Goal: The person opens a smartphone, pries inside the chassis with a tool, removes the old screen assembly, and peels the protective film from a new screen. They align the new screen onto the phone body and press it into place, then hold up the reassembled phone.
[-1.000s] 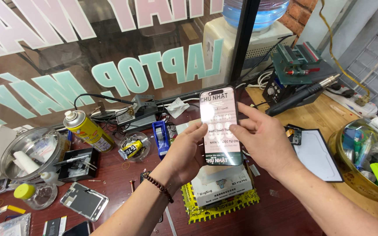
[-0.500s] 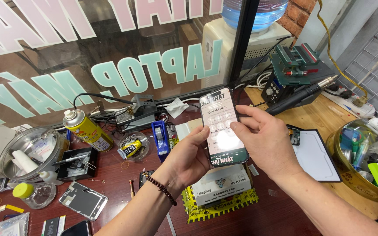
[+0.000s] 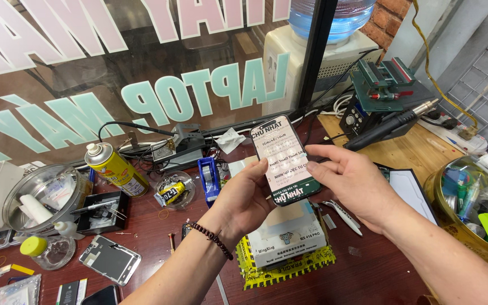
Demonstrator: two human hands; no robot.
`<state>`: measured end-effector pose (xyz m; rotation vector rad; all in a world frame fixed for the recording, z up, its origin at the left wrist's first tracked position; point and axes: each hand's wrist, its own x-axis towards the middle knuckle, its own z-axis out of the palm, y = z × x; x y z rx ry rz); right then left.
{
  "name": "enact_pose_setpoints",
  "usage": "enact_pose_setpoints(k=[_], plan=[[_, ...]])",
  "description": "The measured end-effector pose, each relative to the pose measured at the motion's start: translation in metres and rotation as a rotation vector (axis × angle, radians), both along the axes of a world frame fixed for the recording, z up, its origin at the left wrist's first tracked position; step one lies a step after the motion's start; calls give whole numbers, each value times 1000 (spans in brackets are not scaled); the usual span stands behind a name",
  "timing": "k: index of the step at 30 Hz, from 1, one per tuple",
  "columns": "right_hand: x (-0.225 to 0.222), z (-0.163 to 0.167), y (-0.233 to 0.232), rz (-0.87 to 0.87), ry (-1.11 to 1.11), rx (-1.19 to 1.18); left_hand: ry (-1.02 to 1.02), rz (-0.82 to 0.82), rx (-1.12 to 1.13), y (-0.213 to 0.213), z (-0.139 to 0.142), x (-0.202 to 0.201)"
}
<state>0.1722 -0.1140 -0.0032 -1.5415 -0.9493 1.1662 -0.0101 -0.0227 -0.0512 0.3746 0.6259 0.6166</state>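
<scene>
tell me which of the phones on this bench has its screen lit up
The smartphone held up in both hands, left hand and right hand; the opened phone lies dark on the table.

Both forearms are showing bare, no sleeves reaching into view. Left hand [image 3: 244,200] is wearing a dark beaded bracelet [image 3: 212,239], small round beads, sitting around the wrist just behind the palm. Right hand [image 3: 354,186] is wearing nothing: no ring, no watch, no glove. Fingernails are looking short and unpainted on both hands.
</scene>
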Motion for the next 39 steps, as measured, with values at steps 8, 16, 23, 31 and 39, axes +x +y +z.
enact_pose_setpoints(k=[8,16,23,31,39], plan=[[4,0,6,69,118,26,47,-37,-15,3,7,-3],[-2,11,3,74,104,-75,80,-91,44,2,14,-6],[-4,13,3,76,70,-103,89,-108,12,4,12,-6],[-2,16,7,105,82,-162,39,-93,-68,6,5,-7],[-4,16,13,12,142,-137,46,0,-263,16,-4,-5]])
